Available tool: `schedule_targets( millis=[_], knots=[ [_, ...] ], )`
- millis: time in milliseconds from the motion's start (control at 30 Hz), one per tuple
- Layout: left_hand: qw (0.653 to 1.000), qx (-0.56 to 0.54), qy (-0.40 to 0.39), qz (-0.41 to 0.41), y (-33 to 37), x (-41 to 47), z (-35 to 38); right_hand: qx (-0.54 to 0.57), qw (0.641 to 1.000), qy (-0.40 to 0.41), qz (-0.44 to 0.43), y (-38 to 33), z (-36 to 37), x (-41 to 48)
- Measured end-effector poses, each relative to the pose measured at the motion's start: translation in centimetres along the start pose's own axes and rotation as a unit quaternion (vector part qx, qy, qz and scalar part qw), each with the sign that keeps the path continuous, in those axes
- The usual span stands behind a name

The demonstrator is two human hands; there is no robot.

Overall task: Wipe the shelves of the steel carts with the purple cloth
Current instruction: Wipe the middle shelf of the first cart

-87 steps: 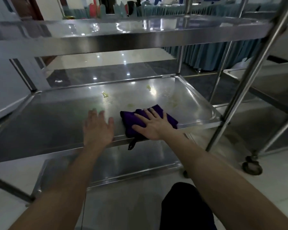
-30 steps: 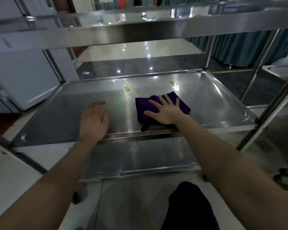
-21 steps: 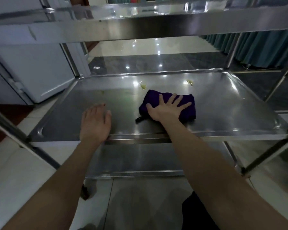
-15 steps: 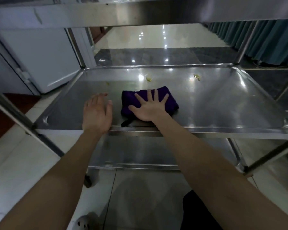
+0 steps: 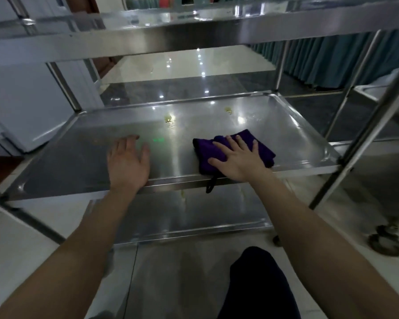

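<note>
A folded purple cloth (image 5: 262,146) lies on the middle shelf (image 5: 286,132) of a steel cart, near its front edge and right of centre. My right hand (image 5: 236,158) presses flat on the cloth with spread fingers; a dark loop of the cloth hangs over the shelf's front lip. My left hand (image 5: 128,163) rests flat on the bare shelf at the front, left of the cloth. Small yellowish spots (image 5: 167,119) sit further back on the shelf.
The top shelf (image 5: 194,26) overhangs close above. A lower shelf (image 5: 194,217) lies beneath. A second steel cart (image 5: 378,93) stands at the right with its caster (image 5: 386,242) on the floor. A white cabinet (image 5: 21,104) is at the left, teal curtains at the back right.
My right hand has slid the cloth rightward along the front of the shelf, away from my left hand. The left hand has stayed at the front edge.
</note>
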State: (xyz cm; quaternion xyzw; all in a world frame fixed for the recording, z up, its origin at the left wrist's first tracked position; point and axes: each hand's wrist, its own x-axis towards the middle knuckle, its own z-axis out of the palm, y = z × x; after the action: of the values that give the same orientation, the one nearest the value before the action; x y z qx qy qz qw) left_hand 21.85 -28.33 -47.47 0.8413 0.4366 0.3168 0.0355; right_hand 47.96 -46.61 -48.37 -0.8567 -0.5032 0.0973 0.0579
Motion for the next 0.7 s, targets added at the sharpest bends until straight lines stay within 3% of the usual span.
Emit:
schedule_targets(
  millis=[100,233,467,700],
  knots=[
    [0.999,-0.004,-0.027,0.025,4.7,-0.3,1.8,0.002,1.0,-0.001,-0.024,0.8,0.0,0.3],
    [0.998,0.03,-0.042,0.038,4.7,-0.4,3.0,0.006,0.999,-0.02,-0.04,5.4,-0.6,1.2],
    [0.998,0.007,-0.038,0.044,4.2,-0.1,3.7,0.031,0.993,0.002,0.115,18.4,-3.4,0.9],
    [0.997,0.03,-0.052,0.043,5.3,0.0,4.6,0.011,0.98,0.024,0.199,15.3,-4.0,5.2]
  ],
)
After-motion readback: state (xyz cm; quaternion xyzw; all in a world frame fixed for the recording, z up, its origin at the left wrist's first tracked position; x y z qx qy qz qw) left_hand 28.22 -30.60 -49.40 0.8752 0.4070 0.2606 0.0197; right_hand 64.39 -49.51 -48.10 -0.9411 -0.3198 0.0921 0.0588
